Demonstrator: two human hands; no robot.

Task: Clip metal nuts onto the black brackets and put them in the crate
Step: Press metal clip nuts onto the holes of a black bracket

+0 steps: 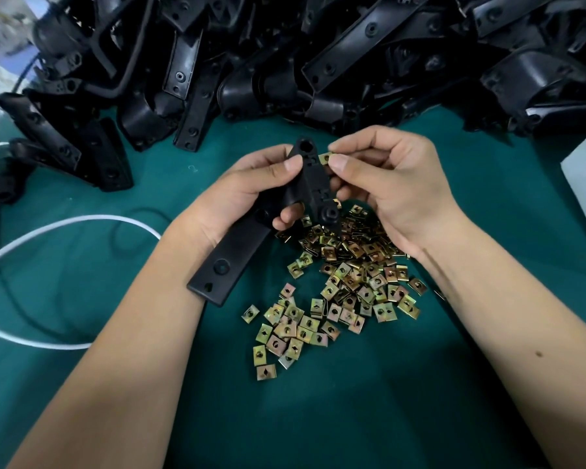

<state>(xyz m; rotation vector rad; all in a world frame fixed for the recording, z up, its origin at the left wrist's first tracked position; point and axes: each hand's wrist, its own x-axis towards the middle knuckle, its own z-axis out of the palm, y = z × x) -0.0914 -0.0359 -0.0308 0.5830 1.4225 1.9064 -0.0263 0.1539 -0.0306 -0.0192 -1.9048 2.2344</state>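
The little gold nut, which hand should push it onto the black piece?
The right hand. It already pinches the nut right beside the bracket edge, while the left hand grips the bracket to steady it.

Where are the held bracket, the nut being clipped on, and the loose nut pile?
held bracket [232, 247]: head view, on its flat lower strip below the left hand.
nut being clipped on [324, 158]: head view, on its exposed face.
loose nut pile [349, 282]: head view, mid-pile on the green cloth.

Two hands [251, 194], one held bracket [230, 252], countless nuts [345, 286], heaped brackets [318, 55].
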